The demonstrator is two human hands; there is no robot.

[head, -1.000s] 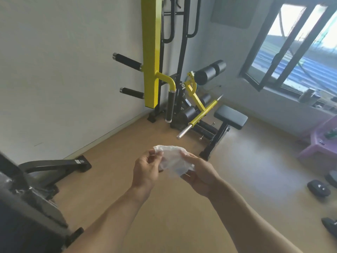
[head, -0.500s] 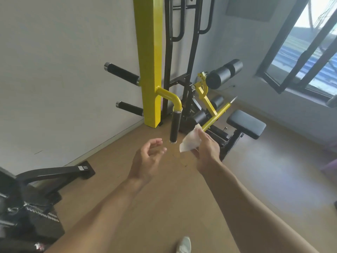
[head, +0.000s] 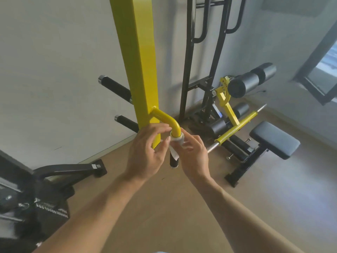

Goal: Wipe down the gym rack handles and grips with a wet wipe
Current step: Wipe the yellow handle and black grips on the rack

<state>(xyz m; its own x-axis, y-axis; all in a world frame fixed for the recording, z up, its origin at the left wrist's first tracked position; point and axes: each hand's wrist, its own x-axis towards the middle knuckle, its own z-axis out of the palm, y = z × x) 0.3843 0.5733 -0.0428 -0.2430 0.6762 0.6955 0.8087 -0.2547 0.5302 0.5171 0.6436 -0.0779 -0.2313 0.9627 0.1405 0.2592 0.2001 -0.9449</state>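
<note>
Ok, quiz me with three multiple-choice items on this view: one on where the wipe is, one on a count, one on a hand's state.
1. Where is the wet wipe?
A. On the floor
B. Wrapped round the top of the downward handle's black grip
C. On the bench seat

2. How many black pegs stick out left of the yellow post?
A. Two
B. Four
C. None

3. What is the right hand doing?
A. Hanging idle
B. Resting on the bench seat
C. Pinching the wipe against the handle

Answers:
1 B, white tissue circles the handle just below the yellow bend.
2 A, an upper peg and a lower peg show.
3 C, its fingers close on the wipe; the left hand also reaches in.
</note>
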